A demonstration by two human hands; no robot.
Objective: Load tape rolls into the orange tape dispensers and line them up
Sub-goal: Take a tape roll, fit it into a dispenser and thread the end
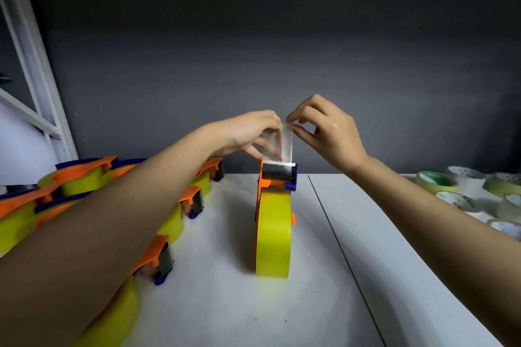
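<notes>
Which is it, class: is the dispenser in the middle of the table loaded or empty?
Loaded. A yellow-green tape roll sits in the orange dispenser, and both hands, left hand and right hand, pinch its clear tape end.

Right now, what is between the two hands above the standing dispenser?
In the head view, a clear tape strip spans between left hand and right hand, rising from the standing dispenser.

Your left hand (248, 132) and right hand (324, 128) are pinching the clear tape end (279, 144) above the upright orange dispenser (277, 177), its yellow roll (273, 236) standing on the white counter (366, 234). Loaded dispensers (84, 180) are lying left; spare rolls (473, 191) are sitting right.
</notes>
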